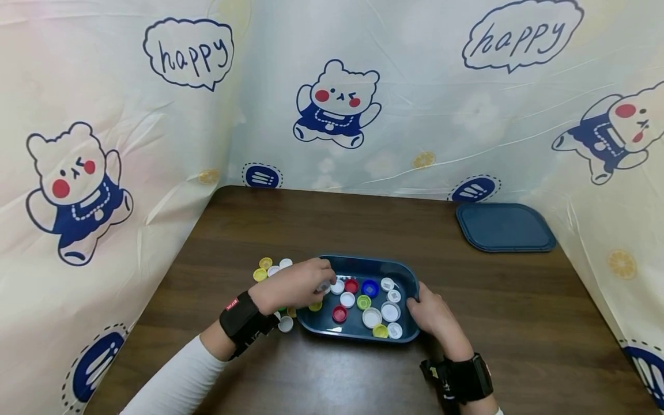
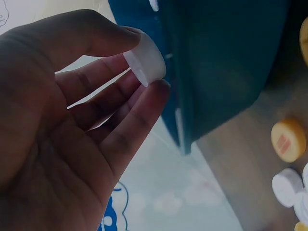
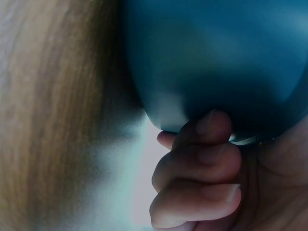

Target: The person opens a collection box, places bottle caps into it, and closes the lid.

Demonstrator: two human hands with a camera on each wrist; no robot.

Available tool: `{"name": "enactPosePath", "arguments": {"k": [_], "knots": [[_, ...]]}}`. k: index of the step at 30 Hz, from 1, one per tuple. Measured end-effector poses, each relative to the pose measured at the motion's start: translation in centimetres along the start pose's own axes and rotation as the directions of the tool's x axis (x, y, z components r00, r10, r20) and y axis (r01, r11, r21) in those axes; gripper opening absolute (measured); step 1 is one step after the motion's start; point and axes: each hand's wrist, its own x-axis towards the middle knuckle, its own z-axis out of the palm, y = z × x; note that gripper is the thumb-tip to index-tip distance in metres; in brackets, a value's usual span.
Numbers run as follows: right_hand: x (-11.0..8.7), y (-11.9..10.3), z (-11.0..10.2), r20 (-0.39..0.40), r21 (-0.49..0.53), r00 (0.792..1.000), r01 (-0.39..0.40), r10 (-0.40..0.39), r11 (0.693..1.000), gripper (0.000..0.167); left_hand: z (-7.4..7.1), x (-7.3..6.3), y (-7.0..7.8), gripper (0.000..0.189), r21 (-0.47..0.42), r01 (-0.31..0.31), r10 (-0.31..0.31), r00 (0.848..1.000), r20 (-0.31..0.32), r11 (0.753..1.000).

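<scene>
My left hand (image 1: 305, 283) pinches a white bottle cap (image 2: 147, 60) between thumb and fingers over the left end of a dark blue tray (image 1: 321, 331). With curled fingers, my right hand (image 1: 434, 314) grips the tray's right end; its fingers bend against the tray's outer wall (image 3: 216, 62) in the right wrist view. Inside the tray lie several caps: white ones, two red caps, a blue cap (image 1: 370, 288), a green cap (image 1: 363, 302) and yellow ones. Left of the tray, partly behind my left hand, more loose caps (image 1: 260, 275) sit on the table.
A second dark blue tray or lid (image 1: 505, 227) lies at the table's back right. The brown wooden table (image 1: 332, 380) is bordered at the back and sides by a printed curtain (image 1: 415, 115) with bear figures. Black bands circle both wrists.
</scene>
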Motion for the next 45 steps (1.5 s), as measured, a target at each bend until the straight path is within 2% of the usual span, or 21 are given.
{"name": "enactPosePath", "arguments": {"k": [4, 8, 17, 25, 30, 34, 38, 42, 45], "knots": [[-0.1, 0.0, 0.0, 0.002, -0.003, 1.000, -0.003, 0.003, 1.000, 0.048, 0.8, 0.1, 0.3, 0.026, 0.015, -0.033, 0.032, 0.999, 0.029, 0.999], [0.0, 0.0, 0.0, 0.000, -0.008, 1.000, -0.003, 0.003, 1.000, 0.048, 1.1, 0.2, 0.5, 0.026, 0.028, -0.055, 0.054, 0.998, 0.033, 0.998], [0.0, -0.1, 0.0, 0.016, 0.016, 1.000, -0.015, 0.015, 1.000, 0.046, 1.2, 0.0, 0.5, 0.037, 0.045, -0.021, 0.019, 0.998, 0.053, 0.999], [0.0, 0.0, -0.1, 0.011, 0.008, 1.000, -0.010, 0.010, 1.000, 0.045, 0.1, -0.5, 0.0, 0.037, 0.005, 0.009, -0.009, 1.000, 0.002, 1.000], [-0.1, 0.0, -0.2, 0.009, -0.002, 1.000, -0.009, 0.009, 1.000, 0.045, -1.1, -1.5, -0.8, 0.036, -0.009, 0.024, -0.024, 0.999, -0.042, 1.000], [-0.1, 0.0, -0.2, 0.005, -0.003, 1.000, -0.013, 0.013, 1.000, 0.045, -2.4, -2.5, -2.1, 0.033, -0.059, 0.075, -0.080, 0.993, -0.084, 0.995], [-0.1, 0.0, -0.2, 0.001, -0.001, 1.000, -0.011, 0.011, 1.000, 0.044, -3.2, -3.4, -4.4, 0.034, -0.073, 0.170, -0.177, 0.978, -0.108, 0.983], [0.0, -0.1, -0.1, 0.005, -0.005, 1.000, -0.009, 0.009, 1.000, 0.045, -3.2, -4.2, -7.5, 0.039, -0.058, 0.269, -0.274, 0.955, -0.112, 0.961], [0.0, -0.1, 0.0, 0.008, -0.009, 1.000, -0.007, 0.007, 1.000, 0.046, -2.8, -4.6, -9.7, 0.041, -0.066, 0.340, -0.345, 0.932, -0.111, 0.938]]}}
